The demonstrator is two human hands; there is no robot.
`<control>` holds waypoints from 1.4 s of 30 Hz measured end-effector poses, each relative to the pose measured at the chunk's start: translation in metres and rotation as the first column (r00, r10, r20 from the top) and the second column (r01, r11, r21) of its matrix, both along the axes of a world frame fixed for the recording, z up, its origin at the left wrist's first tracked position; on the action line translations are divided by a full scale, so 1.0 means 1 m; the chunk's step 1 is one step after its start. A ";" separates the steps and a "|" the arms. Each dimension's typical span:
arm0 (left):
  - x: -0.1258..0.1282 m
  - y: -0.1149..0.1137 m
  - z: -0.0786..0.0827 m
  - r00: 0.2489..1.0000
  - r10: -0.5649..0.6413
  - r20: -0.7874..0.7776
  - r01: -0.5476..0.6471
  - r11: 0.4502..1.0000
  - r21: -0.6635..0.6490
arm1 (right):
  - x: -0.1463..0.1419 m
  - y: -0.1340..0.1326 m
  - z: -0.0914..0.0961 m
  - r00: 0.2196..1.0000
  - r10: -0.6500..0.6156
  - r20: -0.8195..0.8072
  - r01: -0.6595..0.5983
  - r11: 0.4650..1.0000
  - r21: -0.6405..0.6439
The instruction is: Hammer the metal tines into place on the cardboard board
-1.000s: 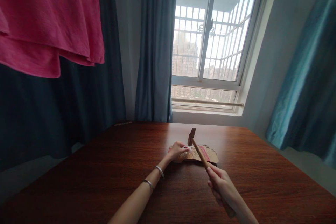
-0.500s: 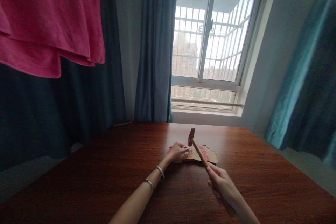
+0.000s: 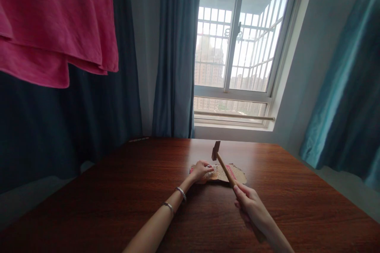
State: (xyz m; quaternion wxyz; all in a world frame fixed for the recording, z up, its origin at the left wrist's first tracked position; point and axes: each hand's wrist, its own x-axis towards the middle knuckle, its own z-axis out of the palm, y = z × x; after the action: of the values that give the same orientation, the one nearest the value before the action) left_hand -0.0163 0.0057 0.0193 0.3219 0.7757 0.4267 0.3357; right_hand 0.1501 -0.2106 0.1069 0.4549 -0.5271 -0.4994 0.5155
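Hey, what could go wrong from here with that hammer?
The brown wooden-handled hammer, held up in the right hand, might strike the nearby left hand if aim slips. The flat tan piece with pink patches might shift under a blow. A miss could dent the glossy reddish-brown table.

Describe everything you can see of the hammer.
The hammer has a slim, light-brown handle that looks wooden and a dark brownish, blocky head whose material is unclear. It slants up, forward and leftward from the right hand, which wraps the handle's lower part; the butt shows below. The head appears raised above the cardboard on the table, and nothing but the hand visibly touches the hammer.
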 end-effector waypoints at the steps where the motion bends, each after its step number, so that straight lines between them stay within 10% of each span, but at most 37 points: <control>1: 0.000 0.000 -0.001 1.000 -0.004 0.003 0.004 1.000 0.005 | 0.000 0.000 0.000 1.000 0.001 0.012 -0.001 1.000 -0.005; 42: 0.003 0.008 -0.013 0.999 -0.018 0.044 0.017 1.000 0.024 | -0.006 0.000 -0.006 0.999 0.026 0.031 -0.027 1.000 0.015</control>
State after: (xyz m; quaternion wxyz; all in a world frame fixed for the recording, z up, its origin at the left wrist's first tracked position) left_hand -0.0134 0.0140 0.0059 0.3251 0.7754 0.4088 0.3549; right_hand 0.1437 -0.2108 0.1013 0.4443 -0.5250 -0.5173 0.5093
